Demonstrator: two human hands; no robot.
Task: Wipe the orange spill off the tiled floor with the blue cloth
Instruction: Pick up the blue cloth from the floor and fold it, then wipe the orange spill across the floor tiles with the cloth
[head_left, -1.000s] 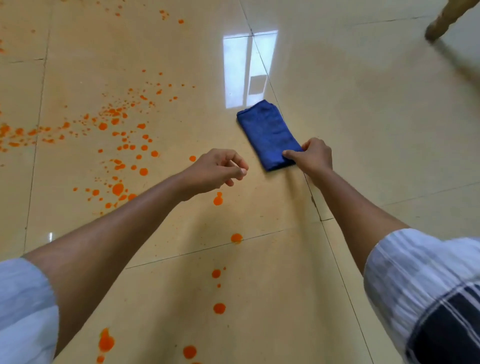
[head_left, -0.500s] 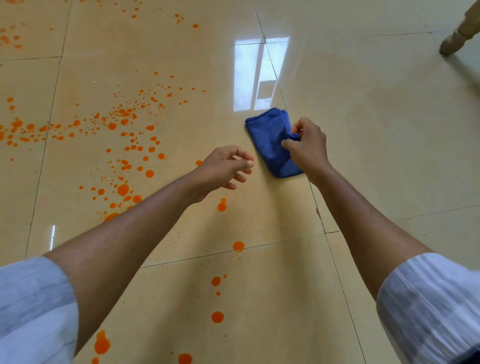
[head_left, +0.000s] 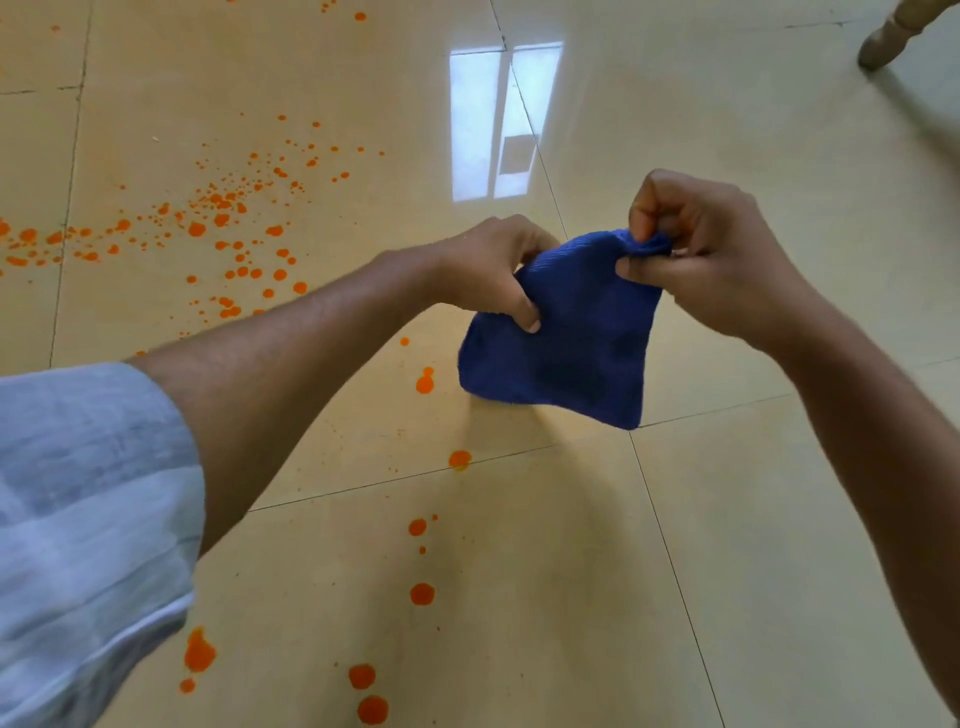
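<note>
Since the earlier frame the blue cloth (head_left: 561, 353) has left the floor: it lay folded on the tiles under the right hand alone, and now both hands hold it up in the air at the middle of the view, its lower edge hanging free above a grout line. The right hand (head_left: 711, 265) pinches the top corner at about 1 o'clock from the cloth's middle, fingers closed on a bunched fold. The left hand (head_left: 493, 270) grips the edge at about 10 o'clock, thumb pressed on the near face. Neither hand is empty.

The step in hand looks like opening or refolding the cloth before wiping. To do it well, the person would want a flat, broad pad rather than a bunched corner, then start at the dense scatter of the orange spill (head_left: 223, 218) out at 9 to 10 o'clock and work inward, so the loose drops (head_left: 425, 383) just beside the cloth and those trailing toward 6 o'clock are not smeared across the tiled floor (head_left: 779, 519).

No brand, label or writing can be read on the cloth, the sleeve (head_left: 88, 519) or the floor.
</note>
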